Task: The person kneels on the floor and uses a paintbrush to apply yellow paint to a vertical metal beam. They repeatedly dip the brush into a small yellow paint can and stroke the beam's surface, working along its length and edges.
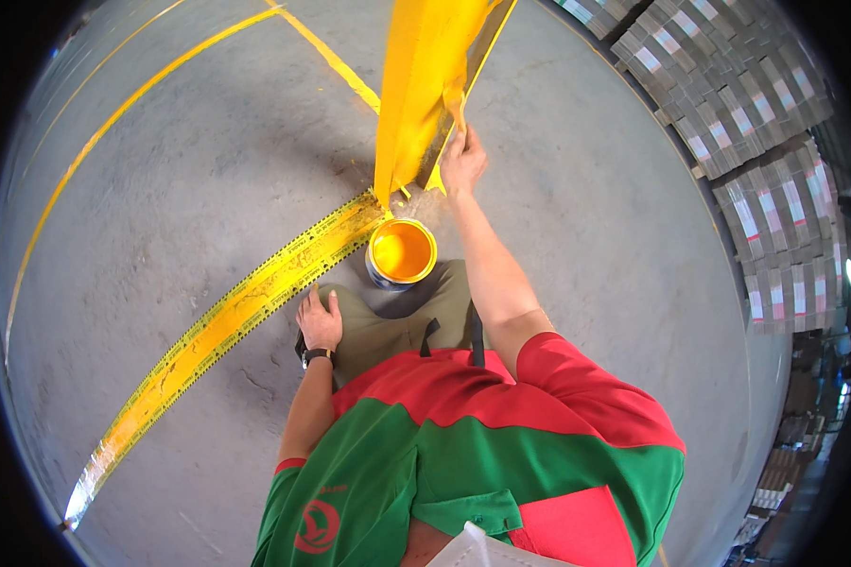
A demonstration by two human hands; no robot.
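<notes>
One open round tin of yellow paint (401, 252), frame centre. One tall yellow-painted steel post (425, 85), top centre. Two bare hands (one wristwatch (316, 356)). Several stacks of grey banded bundles (747, 142), upper right, too many to count.

Stacked bundles of flat grey packages (728, 104), each banded with white and red labels, curve along the upper right edge of the concrete floor, while an open paint can (400, 253) of yellow paint stands at centre.
</notes>
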